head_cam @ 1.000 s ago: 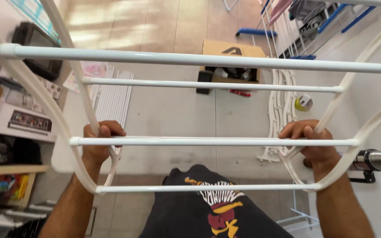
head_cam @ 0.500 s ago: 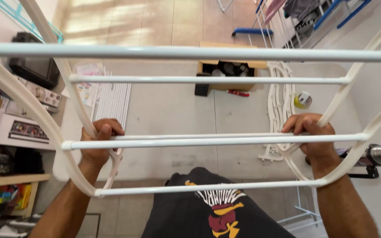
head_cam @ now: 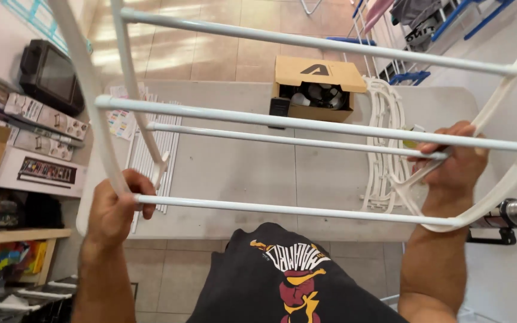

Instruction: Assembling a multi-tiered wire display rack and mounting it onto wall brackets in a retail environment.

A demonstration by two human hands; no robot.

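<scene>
I hold a white rack [head_cam: 306, 122] of long round rods set between two curved plastic side frames, lifted above a grey table [head_cam: 240, 173]. My left hand [head_cam: 115, 209] grips the left side frame where the lowest rod meets it. My right hand [head_cam: 456, 164] grips the right side frame around the end of a rod. The rack is tilted, its left side nearer to me. Below it I see my black shirt with a red and yellow print.
On the table stand an open cardboard box [head_cam: 318, 87] with dark parts inside, loose white rods [head_cam: 154, 155], spare white curved frames [head_cam: 387, 143] and paper sheets. A dark monitor [head_cam: 52, 75] and boxes lie on shelves at left. A clothes airer [head_cam: 402, 27] stands far right.
The rack has tilted and swung upward, with its rods now slanting across the view. My left hand has dropped lower; my right hand has risen with the right frame.
</scene>
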